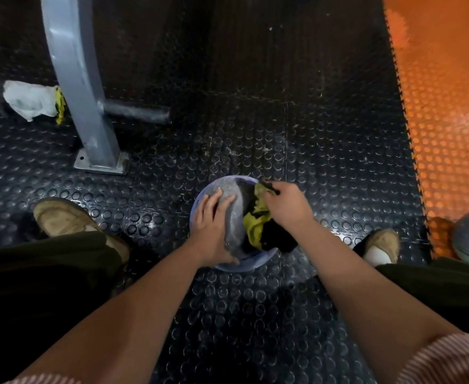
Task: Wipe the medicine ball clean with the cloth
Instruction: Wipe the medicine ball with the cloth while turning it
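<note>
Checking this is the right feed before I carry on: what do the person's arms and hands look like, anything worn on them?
The left hand and right hand are bare: no gloves, rings, watch or bands that I can see. Forearms are uncovered. The left sleeve and right sleeve show only at the bottom corners, with thin pink and white stripes.

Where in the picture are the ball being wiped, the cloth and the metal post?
ball (234,216): head view, grey top surface.
cloth (255,224): head view, yellow fold.
metal post (79,87): head view, middle of the shaft.
</note>
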Demonstrator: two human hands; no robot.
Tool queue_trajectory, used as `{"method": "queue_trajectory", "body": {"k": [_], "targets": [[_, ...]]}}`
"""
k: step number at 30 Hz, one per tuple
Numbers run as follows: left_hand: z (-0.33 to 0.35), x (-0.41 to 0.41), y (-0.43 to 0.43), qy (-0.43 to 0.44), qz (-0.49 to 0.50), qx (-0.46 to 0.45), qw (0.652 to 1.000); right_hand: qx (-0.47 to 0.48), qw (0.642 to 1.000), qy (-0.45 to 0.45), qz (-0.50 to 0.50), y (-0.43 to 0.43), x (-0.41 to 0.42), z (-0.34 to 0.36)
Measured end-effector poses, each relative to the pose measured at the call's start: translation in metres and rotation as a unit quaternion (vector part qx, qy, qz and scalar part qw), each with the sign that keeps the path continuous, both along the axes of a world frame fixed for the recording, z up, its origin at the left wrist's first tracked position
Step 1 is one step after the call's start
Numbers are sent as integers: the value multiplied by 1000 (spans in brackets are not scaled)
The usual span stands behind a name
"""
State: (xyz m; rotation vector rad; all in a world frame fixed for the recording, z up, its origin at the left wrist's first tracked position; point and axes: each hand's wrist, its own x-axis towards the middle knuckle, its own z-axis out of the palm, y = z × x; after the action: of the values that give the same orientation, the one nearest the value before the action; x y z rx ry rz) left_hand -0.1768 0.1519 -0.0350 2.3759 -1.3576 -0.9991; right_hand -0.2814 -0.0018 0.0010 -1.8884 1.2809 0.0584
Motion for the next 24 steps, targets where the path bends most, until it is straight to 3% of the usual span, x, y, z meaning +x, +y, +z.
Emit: {"method": "queue_trajectory", "body": {"k": [4,7,10,19,24], "targets": [[9,11,2,59,93,-90,990,55,998,-20,-22,9,-10,-9],[12,18,-8,99,82,-35,991,50,998,-23,-23,14,-20,-11],[5,7,-5,66,19,35,997,1,1000,9,10,18,-24,-8],[10,0,-3,35,7,12,999,-70,975,74,199,1,32,11],[6,12,-3,67,31,9,997,-53,974,82,205,4,17,11]]}}
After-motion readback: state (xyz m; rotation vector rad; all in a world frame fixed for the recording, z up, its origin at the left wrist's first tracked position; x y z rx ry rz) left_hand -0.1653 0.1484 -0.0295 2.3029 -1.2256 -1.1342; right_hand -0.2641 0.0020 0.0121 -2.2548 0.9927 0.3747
